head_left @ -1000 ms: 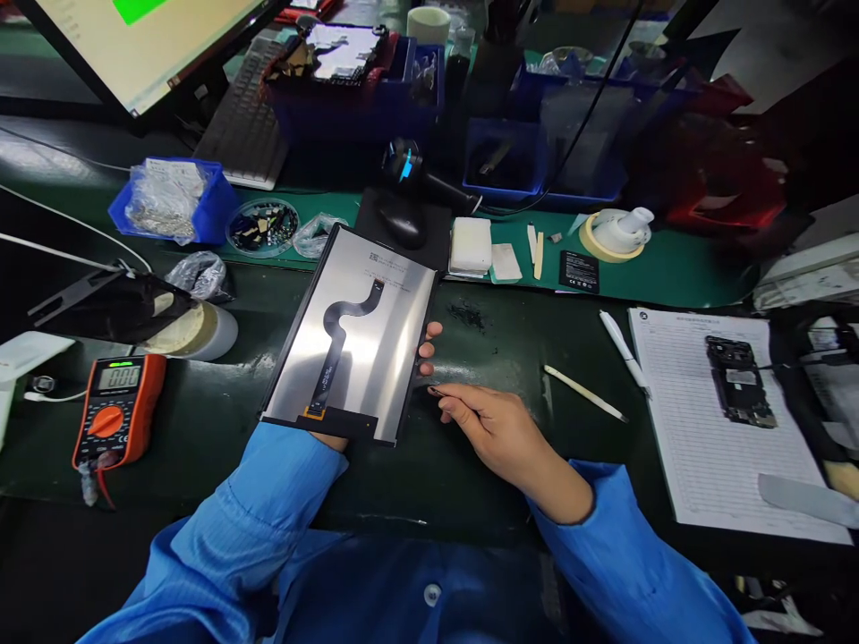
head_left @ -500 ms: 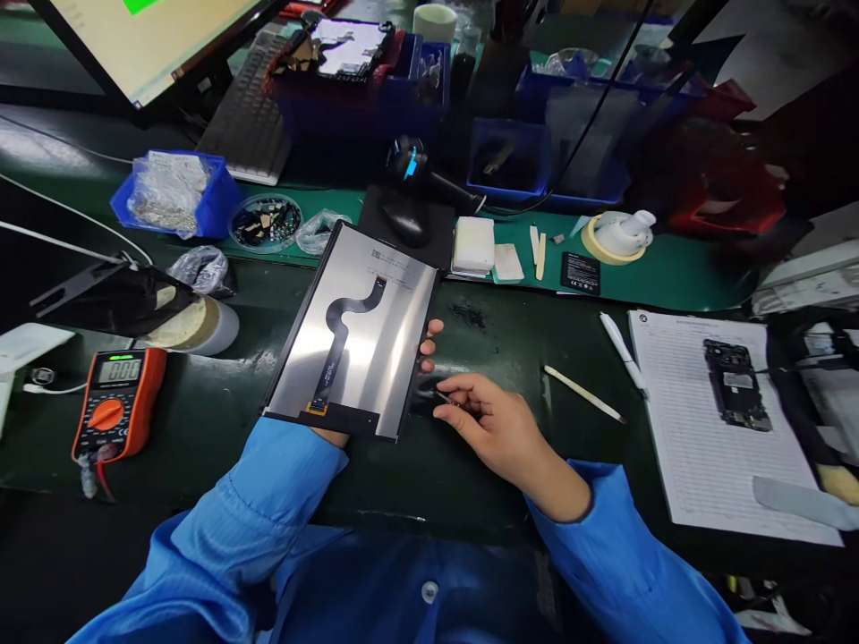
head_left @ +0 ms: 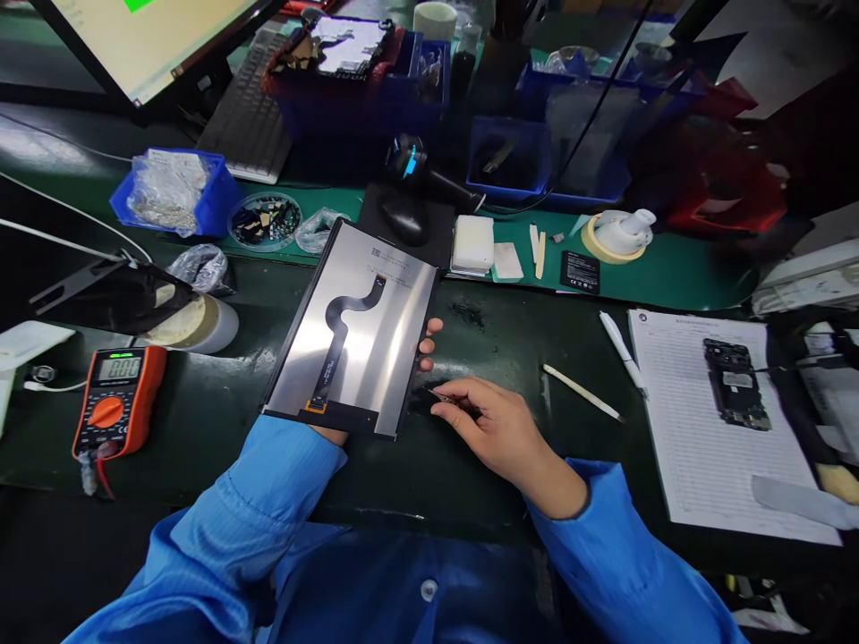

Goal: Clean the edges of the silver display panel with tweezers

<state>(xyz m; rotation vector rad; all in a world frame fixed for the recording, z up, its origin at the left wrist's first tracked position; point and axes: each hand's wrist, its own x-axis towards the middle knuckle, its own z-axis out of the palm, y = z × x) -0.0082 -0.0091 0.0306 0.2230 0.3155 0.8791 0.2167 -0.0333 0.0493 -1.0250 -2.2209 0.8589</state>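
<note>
My left hand (head_left: 428,344) holds a silver tablet screen panel (head_left: 389,340) from underneath, back side up; only its fingertips show at the panel's right edge. A black flex cable (head_left: 339,340) runs down the panel's back. My right hand (head_left: 493,427) rests on the dark green mat just right of the panel, fingers pinched on a small thin dark piece (head_left: 439,394) lying at the mat surface. Both arms wear blue sleeves.
An orange multimeter (head_left: 114,402) lies at the left. Tape rolls (head_left: 194,324), blue bins (head_left: 171,192), a dish of small parts (head_left: 264,222), a keyboard, a monitor and a mouse (head_left: 403,215) stand behind. To the right lie a pen (head_left: 621,349), a stick (head_left: 582,392) and a paper sheet (head_left: 691,429) with a circuit board (head_left: 735,380).
My right hand's fingers closed into a pinch on the small dark piece on the mat. The panel and my left hand barely moved.
</note>
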